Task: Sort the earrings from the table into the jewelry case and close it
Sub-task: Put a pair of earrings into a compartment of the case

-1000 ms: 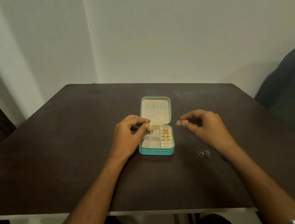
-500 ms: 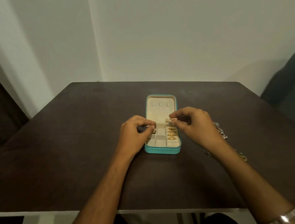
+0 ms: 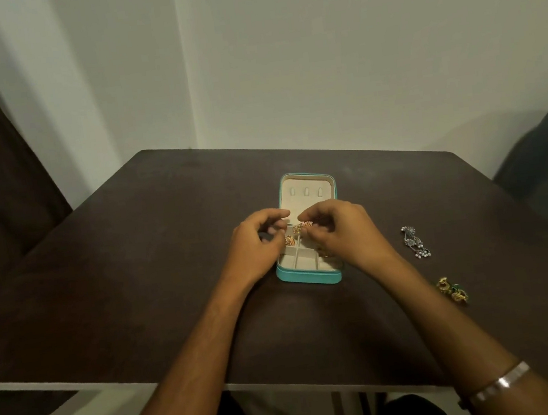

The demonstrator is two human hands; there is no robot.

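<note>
Dark matte table point(image 3: 170, 271) carrying your open teal jewelry case point(image 3: 308, 277) with cream velvety compartments, your left hand point(image 3: 256, 244) pinching a small gold earring point(image 3: 289, 240) over the tray, your right hand point(image 3: 341, 230) pinching another gold earring point(image 3: 303, 226) beside it, silver filigree earrings point(image 3: 415, 241) and green-gold earrings point(image 3: 452, 290) lying loose at right.

1. Right column of the jewelry case point(image 3: 309, 277) tray mostly covered by the right hand point(image 3: 341, 233); contents there hidden.
2. Near-left corner of the tray hidden behind the left hand point(image 3: 256, 244).
3. Gold earring point(image 3: 302, 226) at the right fingertips too small and blurred to make out in shape.
4. Second gold earring point(image 3: 289, 240) by the left fingertips: held or resting in a compartment, impossible to tell.
5. Both forearms cut off by the bottom edge.
</note>
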